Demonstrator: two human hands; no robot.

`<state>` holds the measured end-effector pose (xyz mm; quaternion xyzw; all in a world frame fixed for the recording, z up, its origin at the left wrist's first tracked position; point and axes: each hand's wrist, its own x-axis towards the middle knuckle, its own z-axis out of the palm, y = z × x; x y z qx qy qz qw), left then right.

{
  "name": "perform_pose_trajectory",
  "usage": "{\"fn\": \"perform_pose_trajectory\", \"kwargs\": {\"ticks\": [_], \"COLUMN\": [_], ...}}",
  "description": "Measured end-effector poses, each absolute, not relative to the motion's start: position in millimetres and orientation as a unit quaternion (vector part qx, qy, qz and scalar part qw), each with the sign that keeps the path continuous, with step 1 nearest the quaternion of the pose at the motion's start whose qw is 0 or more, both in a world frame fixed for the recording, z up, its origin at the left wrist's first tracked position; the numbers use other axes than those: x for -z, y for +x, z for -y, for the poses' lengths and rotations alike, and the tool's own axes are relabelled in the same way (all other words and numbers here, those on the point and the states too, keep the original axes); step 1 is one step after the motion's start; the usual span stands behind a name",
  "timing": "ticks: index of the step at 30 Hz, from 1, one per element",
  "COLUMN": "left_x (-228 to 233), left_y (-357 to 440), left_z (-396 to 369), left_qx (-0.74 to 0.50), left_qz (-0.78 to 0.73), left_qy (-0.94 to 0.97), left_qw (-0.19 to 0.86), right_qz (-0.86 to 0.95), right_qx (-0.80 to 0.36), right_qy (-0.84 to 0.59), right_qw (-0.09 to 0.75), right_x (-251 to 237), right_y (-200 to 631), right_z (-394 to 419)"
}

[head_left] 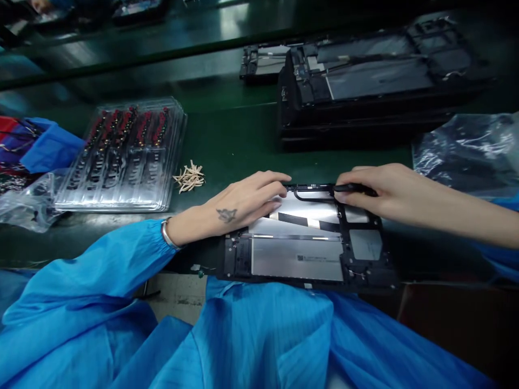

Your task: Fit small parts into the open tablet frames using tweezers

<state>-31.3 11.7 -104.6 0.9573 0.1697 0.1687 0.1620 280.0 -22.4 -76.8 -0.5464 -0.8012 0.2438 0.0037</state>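
An opened tablet-like device (298, 265) lies flat at the table's front edge, with a black frame, silver metal plates and dark tape strips showing. My left hand (251, 200) rests over its upper left part, fingers stretched and slightly apart, fingertips at the far edge near a thin black cable (308, 195). At the upper right of the device, my right hand (371, 189) is closed in a pinch around a slim black tool (357, 188). The tool's tip is near the far edge of the frame; its exact kind is unclear.
Stacked black device housings (365, 92) stand behind. Clear plastic trays (117, 189) with small circuit boards are at left, beside a pile of pale strips (190, 177) and a blue bin (52, 146). A plastic bag (466, 151) lies at right. A raised shelf runs along the back.
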Motion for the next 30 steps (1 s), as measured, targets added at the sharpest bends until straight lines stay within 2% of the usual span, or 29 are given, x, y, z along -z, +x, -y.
{"fn": "perform_pose_trajectory", "kwargs": {"ticks": [12, 18, 26, 30], "left_x": [110.0, 101.6, 94.6, 95.4], "left_y": [-26.4, -21.1, -15.7, -15.4], "left_z": [-14.6, -13.5, -15.7, -17.0], "left_qx": [-0.124, -0.073, -0.018, -0.023], "left_qz": [-0.126, -0.115, -0.102, -0.094], "left_qy": [0.976, 0.99, 0.995, 0.994], "left_qw": [0.13, 0.041, -0.014, -0.045], "right_qz": [0.809, 0.816, 0.815, 0.798], "right_qx": [-0.237, -0.226, -0.248, -0.27], "right_qy": [-0.539, -0.532, -0.524, -0.54], "right_qw": [-0.008, -0.01, 0.022, 0.008], "right_x": [74.3, 71.4, 77.0, 76.7], "right_y": [278.3, 277.3, 281.9, 285.3], "right_z": [19.6, 19.5, 14.2, 13.9]}}
